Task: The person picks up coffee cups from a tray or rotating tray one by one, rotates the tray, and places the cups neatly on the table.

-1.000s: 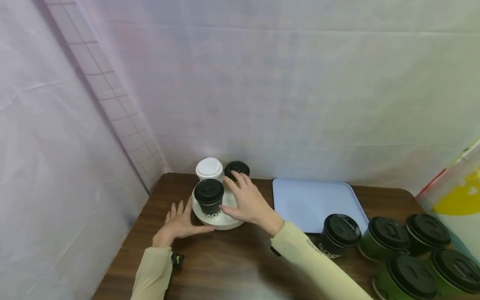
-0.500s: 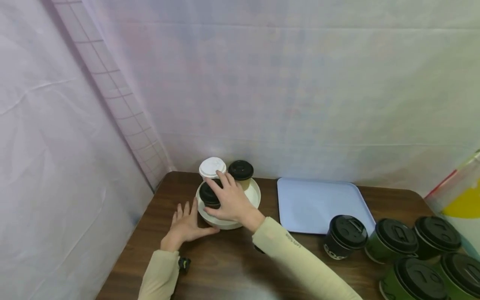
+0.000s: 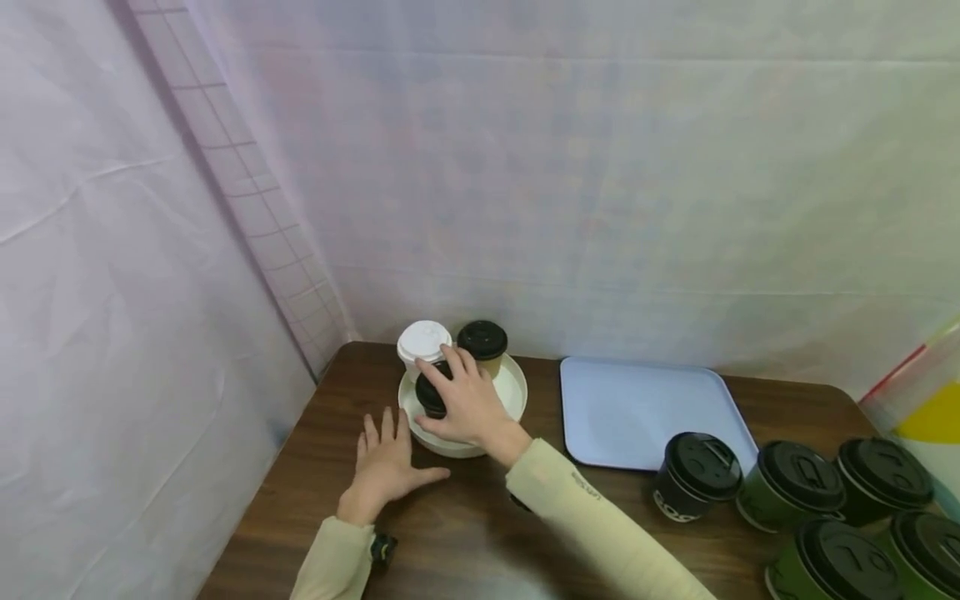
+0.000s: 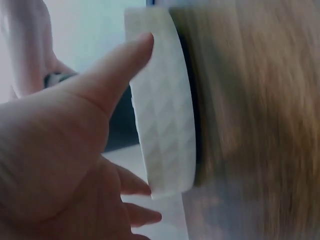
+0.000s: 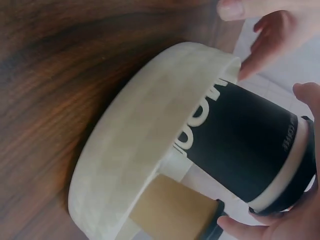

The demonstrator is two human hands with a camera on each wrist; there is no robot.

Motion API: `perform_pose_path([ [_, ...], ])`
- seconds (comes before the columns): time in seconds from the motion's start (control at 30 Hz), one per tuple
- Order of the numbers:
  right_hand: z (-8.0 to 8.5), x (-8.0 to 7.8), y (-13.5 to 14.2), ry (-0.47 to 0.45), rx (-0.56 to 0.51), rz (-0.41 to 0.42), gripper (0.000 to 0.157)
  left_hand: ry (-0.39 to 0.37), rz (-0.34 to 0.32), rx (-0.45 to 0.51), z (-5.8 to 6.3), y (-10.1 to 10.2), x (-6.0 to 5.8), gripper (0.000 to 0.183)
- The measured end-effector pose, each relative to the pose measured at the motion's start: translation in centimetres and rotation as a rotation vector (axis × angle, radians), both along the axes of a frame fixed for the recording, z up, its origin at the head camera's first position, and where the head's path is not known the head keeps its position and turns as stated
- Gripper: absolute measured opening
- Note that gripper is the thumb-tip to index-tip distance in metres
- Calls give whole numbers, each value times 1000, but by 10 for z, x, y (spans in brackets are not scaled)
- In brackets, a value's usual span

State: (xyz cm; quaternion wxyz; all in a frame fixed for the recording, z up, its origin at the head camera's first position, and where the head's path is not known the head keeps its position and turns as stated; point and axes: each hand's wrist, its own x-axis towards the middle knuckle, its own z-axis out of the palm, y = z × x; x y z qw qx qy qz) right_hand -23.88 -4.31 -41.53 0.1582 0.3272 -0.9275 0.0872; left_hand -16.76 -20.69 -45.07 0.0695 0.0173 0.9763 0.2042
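My right hand (image 3: 468, 404) reaches over a black lidded paper cup (image 5: 240, 140), fingers and thumb around its lid and partly hiding it in the head view. This cup stands in a round white dish (image 3: 513, 392) with a faceted outer wall. Behind it in the dish are a white-lidded cup (image 3: 424, 342) and a tan cup with a black lid (image 3: 483, 340). My left hand (image 3: 386, 467) is beside the dish's near left side, fingers spread and holding nothing. In the left wrist view its thumb passes in front of the dish wall (image 4: 162, 115).
A pale blue rectangular tray (image 3: 645, 408) lies along the back of the brown table (image 3: 465, 525). At the right are another black cup (image 3: 697, 475) and several green cups (image 3: 795, 483) with black lids. White curtains rise behind and to the left.
My right hand has moved left onto the black cup, which has shifted slightly right and back in the dish. My left hand has drawn a little away from the rim.
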Motion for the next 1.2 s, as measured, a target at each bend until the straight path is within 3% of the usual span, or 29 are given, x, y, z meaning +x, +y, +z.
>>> perform_pose_path([
  [0.27, -9, -2, 6, 6, -40, 10, 76, 28, 22, -13, 1, 19, 10, 127],
  [0.63, -16, -1, 15, 10, -106, 32, 72, 31, 29, -5, -2, 24, 12, 119],
  [0.77, -15, 0, 23, 17, -143, 37, 69, 37, 29, -3, -3, 25, 13, 117],
  [1.03, -8, 2, 45, 117, -202, 24, 64, 32, 36, 5, -2, 25, 14, 117],
  [1.2, -2, 7, 58, 122, -231, 3, 62, 39, 37, 3, 0, 24, 16, 117],
])
